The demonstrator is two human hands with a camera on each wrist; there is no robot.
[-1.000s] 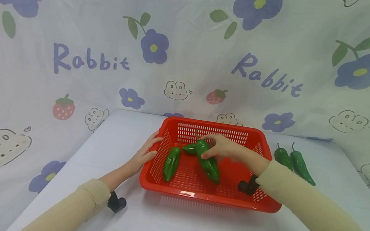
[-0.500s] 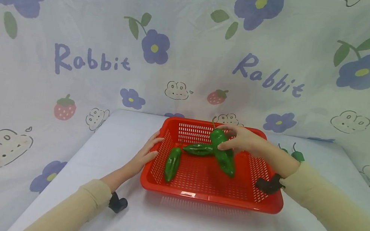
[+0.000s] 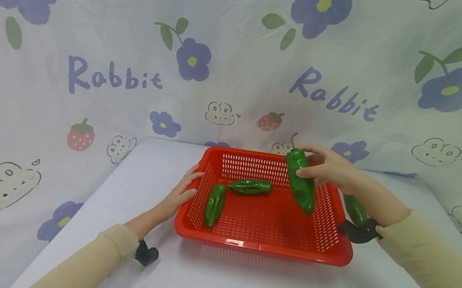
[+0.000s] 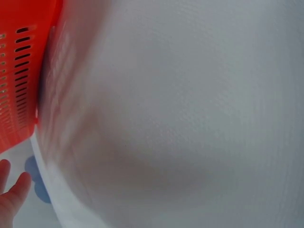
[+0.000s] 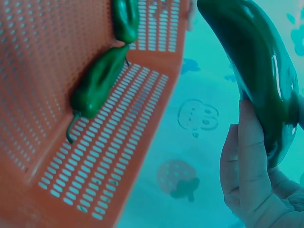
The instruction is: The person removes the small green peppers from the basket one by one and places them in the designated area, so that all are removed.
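My right hand (image 3: 331, 168) holds a large glossy green pepper (image 3: 303, 187) between thumb and fingers, raised over the right part of a red plastic basket (image 3: 262, 248). Its stem points up and its tip slants down to the right. The right wrist view shows the fingers along one side of this pepper (image 5: 268, 71). Spread fingers of my left hand (image 3: 176, 195) touch the basket's left wall from outside. Inside the basket, one green pepper (image 3: 214, 205) stands lengthwise by the left wall and another (image 3: 250, 187) lies crosswise towards the back.
Right of the basket, a green pepper (image 3: 355, 208) lies on the white-covered table (image 3: 208, 282), partly hidden by my right forearm. A patterned cloth (image 3: 239, 60) hangs behind the table. Black bands with cameras (image 3: 359, 231) sit on both wrists.
My right hand has lifted the pepper from the basket's middle, moving up and right. The crosswise pepper behind it has come fully into view. My left hand stays in place.
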